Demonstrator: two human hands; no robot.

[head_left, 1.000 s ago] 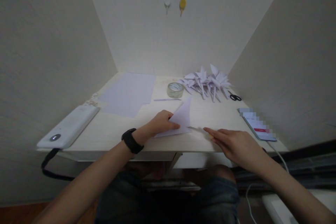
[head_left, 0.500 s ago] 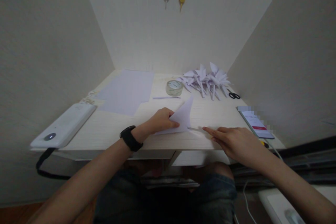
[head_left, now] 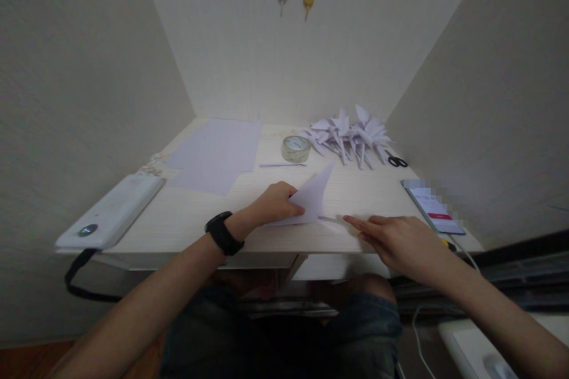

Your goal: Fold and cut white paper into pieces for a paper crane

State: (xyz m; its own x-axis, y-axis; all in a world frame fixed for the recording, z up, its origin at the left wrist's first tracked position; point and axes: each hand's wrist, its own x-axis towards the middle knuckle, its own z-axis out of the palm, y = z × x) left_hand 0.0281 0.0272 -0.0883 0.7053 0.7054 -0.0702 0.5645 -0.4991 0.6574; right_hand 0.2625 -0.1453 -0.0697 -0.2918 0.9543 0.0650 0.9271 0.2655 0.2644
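My left hand, with a black watch on its wrist, grips a folded sheet of white paper between thumb and fingers. One pointed corner of the paper stands up above the table, and its lower edge is close to the tabletop. To the right of it, my right hand is low over the table with its fingers stretched out. The index fingertip is near a pale flap or strip beside the paper; whether they touch I cannot tell. Nothing shows in the right hand.
Behind the paper lie a thin rolled paper stick and a roll of clear tape. Several paper pinwheels are heaped beside black-handled scissors. Flat paper sheets and a white device occupy the left; a phone lies right.
The upright corner of the paper has tipped slightly to the right. Both hands have stayed nearly where they were.
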